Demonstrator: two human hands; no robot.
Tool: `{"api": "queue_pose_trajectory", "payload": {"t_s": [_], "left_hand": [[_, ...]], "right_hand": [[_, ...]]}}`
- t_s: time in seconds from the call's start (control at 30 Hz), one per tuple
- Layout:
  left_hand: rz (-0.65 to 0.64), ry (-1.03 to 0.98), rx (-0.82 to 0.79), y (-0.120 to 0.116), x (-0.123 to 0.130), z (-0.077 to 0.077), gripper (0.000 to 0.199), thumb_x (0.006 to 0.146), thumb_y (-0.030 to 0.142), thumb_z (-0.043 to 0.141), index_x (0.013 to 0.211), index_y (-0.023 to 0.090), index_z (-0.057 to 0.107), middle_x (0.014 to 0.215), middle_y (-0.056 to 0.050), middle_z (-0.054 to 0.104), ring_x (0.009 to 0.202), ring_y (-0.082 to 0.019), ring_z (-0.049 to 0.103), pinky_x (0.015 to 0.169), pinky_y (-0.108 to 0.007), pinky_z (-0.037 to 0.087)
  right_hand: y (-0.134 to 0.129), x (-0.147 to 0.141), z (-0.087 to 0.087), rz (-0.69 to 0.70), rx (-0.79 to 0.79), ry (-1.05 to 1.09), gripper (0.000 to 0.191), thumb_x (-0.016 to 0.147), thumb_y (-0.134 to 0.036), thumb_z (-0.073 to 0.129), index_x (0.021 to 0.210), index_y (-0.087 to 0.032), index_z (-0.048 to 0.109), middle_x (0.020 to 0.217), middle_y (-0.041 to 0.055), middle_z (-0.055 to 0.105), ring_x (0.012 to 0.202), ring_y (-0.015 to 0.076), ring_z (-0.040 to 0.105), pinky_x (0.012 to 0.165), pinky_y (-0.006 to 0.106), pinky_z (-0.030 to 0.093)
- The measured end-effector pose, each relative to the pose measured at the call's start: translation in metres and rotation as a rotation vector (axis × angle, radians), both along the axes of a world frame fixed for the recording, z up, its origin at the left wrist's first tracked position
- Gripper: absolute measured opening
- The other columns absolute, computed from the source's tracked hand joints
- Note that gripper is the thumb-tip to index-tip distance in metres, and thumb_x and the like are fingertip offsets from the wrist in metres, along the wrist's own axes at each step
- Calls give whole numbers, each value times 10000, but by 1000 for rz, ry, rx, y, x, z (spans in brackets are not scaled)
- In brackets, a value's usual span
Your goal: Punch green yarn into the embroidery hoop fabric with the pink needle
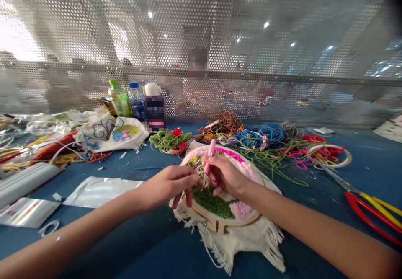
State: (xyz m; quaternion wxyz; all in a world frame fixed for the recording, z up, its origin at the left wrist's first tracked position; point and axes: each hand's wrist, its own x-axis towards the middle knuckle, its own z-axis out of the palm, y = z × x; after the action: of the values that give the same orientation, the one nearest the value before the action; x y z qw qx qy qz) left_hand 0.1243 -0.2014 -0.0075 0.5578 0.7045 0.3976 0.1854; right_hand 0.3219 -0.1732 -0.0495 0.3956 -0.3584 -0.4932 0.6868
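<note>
- The right hand [224, 176] holds a pink punch needle [210, 155] in a narrow grip, between the thumb and the fingers, and its tip points down into the work.
- The left hand [169, 185] is just beside the right hand, and its fingers [195, 179] are curled closely at pale loose strands on the cloth. I cannot tell if they really pinch a strand.
- The wooden embroidery hoop [232, 223] lies on the table in front of the person, under both hands, and it is a little tilted. Its clasp is at the near side.
- Inside the hoop, the cream cloth [241, 245] carries green yarn loops [209, 203] and pink loops [240, 209]. The cloth has a fringe that hangs out past the hoop.
- The blue work table [150, 245] carries many things. Behind the hoop there are piles of green yarn [168, 140], brown yarn [229, 123] and blue yarn [260, 136].
- On the right, scissors with red and yellow handles [370, 216] lie near the yarn.
- On the left are a printed cloth bag [109, 134] and a silver foil pouch [100, 191].
- Farther back stand a green bottle [119, 99] and a water bottle [136, 101], in front of a perforated metal screen [201, 27].
</note>
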Motion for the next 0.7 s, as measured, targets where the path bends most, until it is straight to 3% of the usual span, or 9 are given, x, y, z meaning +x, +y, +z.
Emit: {"api": "queue_pose_trajectory", "payload": {"t_s": [0.1, 0.2, 0.27, 0.33, 0.47, 0.57, 0.7], "left_hand": [[-130, 68, -46, -3, -8, 21, 290, 924, 458, 515, 970, 205, 649, 721, -32, 733, 533, -152, 587, 479, -237, 439], [-245, 101, -187, -3, -18, 39, 312, 944, 441, 480, 1064, 234, 681, 806, -61, 778, 483, -146, 598, 461, -245, 404], [-353, 153, -289, 0, -27, 46, 318, 951, 425, 467, 1079, 247, 697, 863, -80, 792, 464, -140, 603, 466, -252, 376], [-405, 234, -317, 7, -35, 45, 328, 945, 449, 466, 1013, 245, 713, 795, -73, 783, 450, -143, 593, 468, -254, 376], [-212, 467, -97, 26, -45, 25, 406, 917, 531, 447, 735, 227, 645, 511, -7, 638, 335, -129, 473, 383, -230, 379], [-83, 561, 19, 31, -44, 10, 417, 897, 518, 455, 617, 227, 558, 449, 5, 563, 325, -137, 452, 342, -225, 356], [-8, 625, 130, 27, -39, 3, 421, 870, 510, 484, 565, 225, 535, 447, -7, 565, 334, -149, 458, 357, -244, 308]], "right_hand": [[0, 2, -1, 1, -21, -4, 326, 844, -467, 573, 676, -189, 549, 424, -49, 455, 360, 91, 385, 271, 163, 287], [-1, -1, -3, -21, -7, -4, 296, 827, -451, 612, 698, -189, 563, 451, -46, 471, 376, 93, 395, 263, 160, 274], [-2, -3, -4, -51, 17, -18, 264, 817, -431, 631, 724, -190, 578, 483, -42, 495, 390, 92, 415, 262, 156, 270], [-6, -5, -5, -66, 54, -79, 250, 825, -418, 628, 742, -187, 586, 504, -35, 514, 392, 88, 428, 266, 152, 256], [-12, -7, -6, -40, 181, -175, 282, 867, -433, 602, 749, -177, 588, 522, -27, 525, 388, 67, 424, 297, 151, 233], [-14, -8, -3, -82, 219, -155, 253, 869, -406, 602, 757, -180, 584, 543, -25, 532, 411, 70, 436, 316, 165, 248], [-15, -10, -1, -94, 273, -131, 262, 874, -391, 596, 720, -180, 568, 527, -32, 507, 434, 76, 436, 355, 187, 288]]}}
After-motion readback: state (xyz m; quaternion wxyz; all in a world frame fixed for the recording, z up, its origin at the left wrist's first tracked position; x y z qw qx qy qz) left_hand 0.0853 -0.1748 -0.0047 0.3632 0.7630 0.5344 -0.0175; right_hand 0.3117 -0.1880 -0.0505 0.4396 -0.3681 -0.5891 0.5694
